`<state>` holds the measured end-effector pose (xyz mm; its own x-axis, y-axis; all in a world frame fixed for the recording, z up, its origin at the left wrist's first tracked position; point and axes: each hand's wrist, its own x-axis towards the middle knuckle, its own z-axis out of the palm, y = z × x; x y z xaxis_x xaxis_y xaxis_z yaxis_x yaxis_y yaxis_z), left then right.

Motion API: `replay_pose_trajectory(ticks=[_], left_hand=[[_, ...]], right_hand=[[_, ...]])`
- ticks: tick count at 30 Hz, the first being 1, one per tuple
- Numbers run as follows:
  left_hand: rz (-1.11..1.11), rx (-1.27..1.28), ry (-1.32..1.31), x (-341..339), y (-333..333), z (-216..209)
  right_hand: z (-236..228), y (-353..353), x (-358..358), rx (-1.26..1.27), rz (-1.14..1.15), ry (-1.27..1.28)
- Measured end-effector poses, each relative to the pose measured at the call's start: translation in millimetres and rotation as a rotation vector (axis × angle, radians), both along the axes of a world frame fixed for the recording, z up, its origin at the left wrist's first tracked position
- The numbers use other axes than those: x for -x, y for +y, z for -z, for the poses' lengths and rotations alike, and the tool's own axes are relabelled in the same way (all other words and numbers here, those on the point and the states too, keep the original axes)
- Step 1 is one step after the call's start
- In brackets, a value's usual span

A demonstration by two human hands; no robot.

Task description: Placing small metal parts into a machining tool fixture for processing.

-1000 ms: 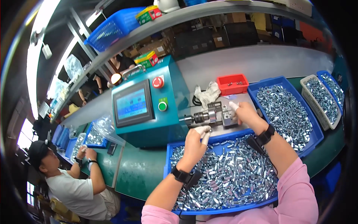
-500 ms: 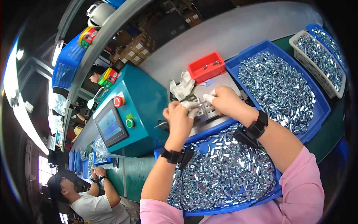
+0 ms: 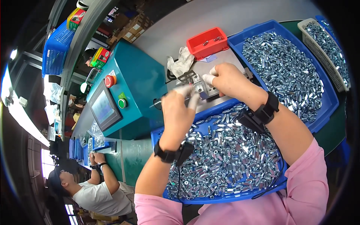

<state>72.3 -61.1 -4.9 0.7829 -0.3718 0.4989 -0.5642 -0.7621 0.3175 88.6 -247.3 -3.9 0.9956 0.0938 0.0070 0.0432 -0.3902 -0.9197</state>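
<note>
Fingers (image 3: 194,100) of the left hand (image 3: 177,112), with white covers on their tips, are spread a little at the left side of a metal clamping fixture (image 3: 199,90). They are blurred, and I cannot tell if some small piece is between them. The right hand (image 3: 229,81) is curled, its covered thumb and forefinger near each other at the right side of the same fixture; what they hold is hidden. So the fixture lies between both sets of fingertips, toward the near edge of a grey metal plate (image 3: 228,57). At the far edge of this plate are a red bin (image 3: 208,50) and, by its left corner, a white cloth glove (image 3: 182,63). Under the forearms, a blue tray (image 3: 203,129) full of shiny metal sleeves (image 3: 225,161) reaches along the near edge of the green counter (image 3: 135,149). The teal machine (image 3: 139,80) stands just left of the fixture.
</note>
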Motion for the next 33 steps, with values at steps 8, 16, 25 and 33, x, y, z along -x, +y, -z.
replay_pose_trajectory(ticks=[8, 16, 25, 33], left_hand=[[-0.069, -0.373, 0.288, 57.6, 16.2, 31.6], [-0.055, -0.374, 0.331, 55.4, 23.1, 33.2], [-0.024, -0.443, 0.317, 47.0, 31.4, 54.6], [0.042, -0.113, 0.352, 56.3, 40.3, 42.3]], right_hand=[[-8.7, 17.9, 24.1, -0.017, -0.2, 0.176], [2.9, 15.5, 19.1, -0.264, -0.267, 0.295], [13.7, 22.8, 20.1, -0.302, -0.243, 0.245], [13.8, 27.4, 26.4, -0.211, -0.277, 0.159]])
